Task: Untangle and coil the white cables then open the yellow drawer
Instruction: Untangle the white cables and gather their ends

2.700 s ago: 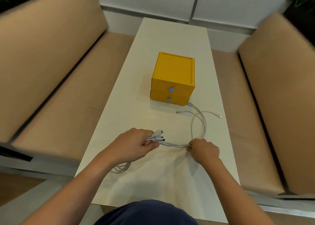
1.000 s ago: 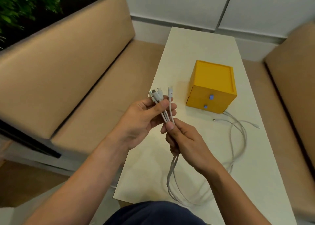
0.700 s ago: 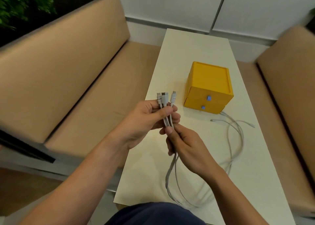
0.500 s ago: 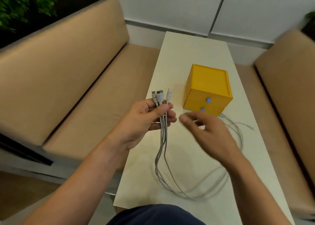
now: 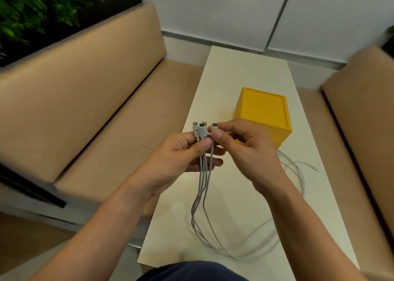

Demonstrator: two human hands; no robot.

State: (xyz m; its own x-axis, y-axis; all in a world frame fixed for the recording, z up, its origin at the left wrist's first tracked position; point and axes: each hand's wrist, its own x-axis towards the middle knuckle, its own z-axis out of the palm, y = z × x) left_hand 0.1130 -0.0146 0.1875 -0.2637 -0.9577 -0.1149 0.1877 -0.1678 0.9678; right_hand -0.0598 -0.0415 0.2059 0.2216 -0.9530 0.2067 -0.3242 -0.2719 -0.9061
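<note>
Several white cables [image 5: 204, 197] hang from my hands above the near part of the white table [image 5: 241, 72] and loop onto it at the front. My left hand [image 5: 181, 157] pinches the bundle just below its plug ends, which stick up. My right hand [image 5: 245, 146] holds one plug [image 5: 215, 125] between thumb and forefinger, right beside the others. The yellow drawer box [image 5: 264, 108] stands behind my right hand, its drawer fronts mostly hidden by that hand. More cable trails to the right of the box, ending in a loose plug [image 5: 317, 170].
Tan cushioned benches run along both sides of the narrow table, the left bench [image 5: 96, 114] and the right bench [image 5: 362, 119]. A white wall [image 5: 234, 10] closes the far end. Green plants [image 5: 42, 6] fill the upper left corner.
My right hand, which had let go and hovered open half a second ago, has come back up and pinched one plug beside the bundle. My left hand kept its grip.
</note>
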